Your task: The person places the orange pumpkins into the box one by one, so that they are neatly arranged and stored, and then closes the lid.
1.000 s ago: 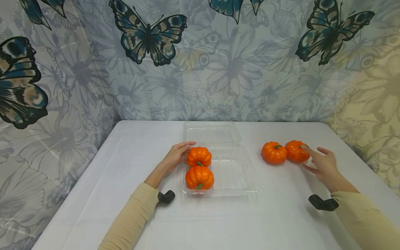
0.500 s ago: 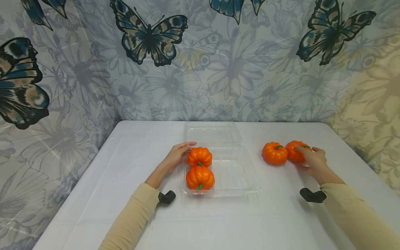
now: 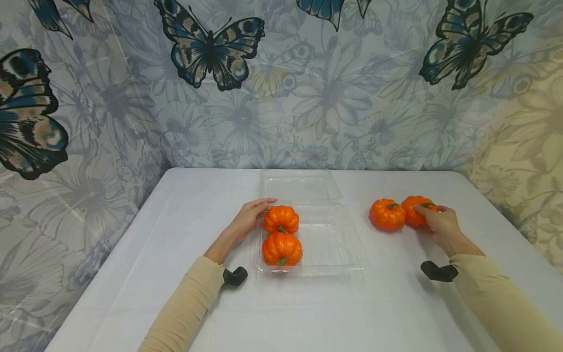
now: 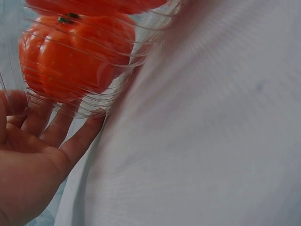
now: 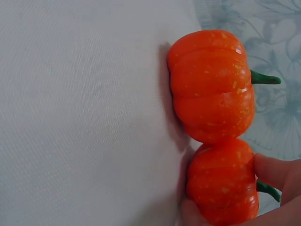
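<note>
My right hand [image 3: 444, 227] grips the right-hand of two small orange pumpkins, with the thumb on top beside the green stem. That gripped pumpkin [image 5: 221, 181] touches the other pumpkin [image 5: 211, 87] in the right wrist view. To the left, an opened clear plastic clamshell container [image 3: 330, 244] holds two more orange pumpkins along its left side, a far pumpkin [image 3: 281, 219] and a near pumpkin [image 3: 282, 249]. My left hand [image 3: 247, 220] rests at the container's far left corner. In the left wrist view, its extended fingers [image 4: 80, 141] touch the ribbed outer wall.
The container's lid [image 3: 299, 186] lies folded back toward the wall. A white cloth covers the table [image 3: 325, 313]. Behind it hangs a floral backdrop [image 3: 330, 112] with butterflies. Each wrist carries a black device, such as the right wrist mount [image 3: 439, 271].
My right hand has moved left onto the right-hand pumpkin and its fingers have closed around it. My left hand and the container have stayed in place.
</note>
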Tool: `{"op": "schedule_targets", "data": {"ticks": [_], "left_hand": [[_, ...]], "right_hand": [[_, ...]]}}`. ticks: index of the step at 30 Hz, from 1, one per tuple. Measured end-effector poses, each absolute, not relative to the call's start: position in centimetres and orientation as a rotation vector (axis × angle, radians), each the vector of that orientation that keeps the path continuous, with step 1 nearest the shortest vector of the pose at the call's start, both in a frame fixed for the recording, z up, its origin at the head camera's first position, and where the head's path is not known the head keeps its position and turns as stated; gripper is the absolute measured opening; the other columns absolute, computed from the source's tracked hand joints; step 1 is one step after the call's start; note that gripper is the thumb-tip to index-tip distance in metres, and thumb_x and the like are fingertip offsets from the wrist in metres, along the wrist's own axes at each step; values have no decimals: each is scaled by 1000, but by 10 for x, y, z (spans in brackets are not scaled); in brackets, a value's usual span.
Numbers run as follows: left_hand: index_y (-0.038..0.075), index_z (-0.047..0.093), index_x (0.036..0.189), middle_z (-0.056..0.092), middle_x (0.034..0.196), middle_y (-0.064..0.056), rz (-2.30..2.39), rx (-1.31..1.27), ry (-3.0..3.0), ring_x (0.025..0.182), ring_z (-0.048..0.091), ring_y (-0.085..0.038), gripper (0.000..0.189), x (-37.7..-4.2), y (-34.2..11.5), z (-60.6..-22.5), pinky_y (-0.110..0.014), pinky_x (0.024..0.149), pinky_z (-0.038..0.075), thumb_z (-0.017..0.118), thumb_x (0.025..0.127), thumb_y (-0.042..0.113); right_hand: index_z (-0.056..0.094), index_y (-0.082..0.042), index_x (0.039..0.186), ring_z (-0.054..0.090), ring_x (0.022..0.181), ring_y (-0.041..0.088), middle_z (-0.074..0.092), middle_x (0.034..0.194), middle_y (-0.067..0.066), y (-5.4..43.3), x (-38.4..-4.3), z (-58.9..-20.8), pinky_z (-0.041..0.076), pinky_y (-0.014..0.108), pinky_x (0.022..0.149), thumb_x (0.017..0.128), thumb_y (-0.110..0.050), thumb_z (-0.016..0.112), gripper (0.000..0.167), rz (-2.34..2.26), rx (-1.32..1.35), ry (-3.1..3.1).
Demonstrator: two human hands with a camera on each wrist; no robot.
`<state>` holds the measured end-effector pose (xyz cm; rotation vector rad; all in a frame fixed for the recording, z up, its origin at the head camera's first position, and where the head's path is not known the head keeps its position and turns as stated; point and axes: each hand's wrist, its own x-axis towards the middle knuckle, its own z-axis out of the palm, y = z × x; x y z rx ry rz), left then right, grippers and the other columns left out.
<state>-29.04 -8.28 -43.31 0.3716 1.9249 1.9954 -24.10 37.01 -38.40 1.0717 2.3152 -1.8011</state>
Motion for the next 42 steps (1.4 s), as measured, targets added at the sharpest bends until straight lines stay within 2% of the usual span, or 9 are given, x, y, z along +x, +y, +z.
{"op": "schedule_targets", "data": {"ticks": [5, 14, 20, 25, 31, 37, 42], "left_hand": [[-6, 46, 137, 46, 139, -21, 1992, 392, 1954, 121, 49, -30, 41, -291, -82, -434, -42, 103, 37, 38, 104, 18], [-3, 48, 136, 48, 138, -20, 2007, 366, 1939, 119, 51, -29, 40, -291, -81, -435, -41, 100, 41, 39, 104, 18], [-3, 49, 136, 50, 136, -19, 2005, 359, 1948, 118, 51, -28, 40, -291, -81, -436, -41, 101, 40, 39, 104, 18], [-3, 48, 136, 50, 135, -19, 2006, 363, 1951, 115, 53, -28, 40, -291, -82, -435, -42, 101, 40, 39, 104, 18], [-4, 48, 136, 48, 137, -19, 2002, 366, 1946, 118, 51, -28, 40, -291, -82, -435, -42, 102, 39, 39, 104, 18], [-3, 48, 136, 49, 136, -19, 2008, 358, 1941, 116, 52, -28, 40, -291, -82, -435, -42, 101, 40, 39, 104, 18], [-4, 48, 136, 49, 136, -19, 2007, 365, 1947, 115, 53, -27, 40, -291, -82, -435, -41, 101, 40, 39, 104, 17]], "right_hand": [[-10, 1, 149, 24, 134, 39, -2, 154, 25, 370, -238, -383, 40, 43, 99, 94, -27, 56, 90, -1826, 957, 2339], [-10, -4, 150, 21, 136, 39, -6, 155, 23, 369, -236, -384, 39, 44, 96, 92, -21, 60, 93, -1899, 927, 2328], [-6, -4, 151, 23, 136, 39, -3, 155, 23, 374, -235, -384, 45, 40, 90, 92, -24, 61, 92, -1848, 947, 2388], [-6, -3, 150, 24, 135, 41, -1, 154, 25, 376, -234, -380, 43, 41, 90, 93, -24, 60, 89, -1816, 912, 2467], [-4, -1, 150, 28, 128, 45, 9, 149, 33, 378, -233, -370, 51, 34, 79, 93, -28, 59, 89, -1769, 806, 2607], [0, -2, 151, 26, 129, 48, 7, 149, 32, 379, -236, -357, 49, 36, 79, 92, -30, 62, 90, -1733, 732, 2720], [3, -3, 151, 33, 123, 46, 9, 149, 31, 377, -235, -349, 54, 27, 71, 91, -30, 63, 89, -1701, 665, 2777]]}}
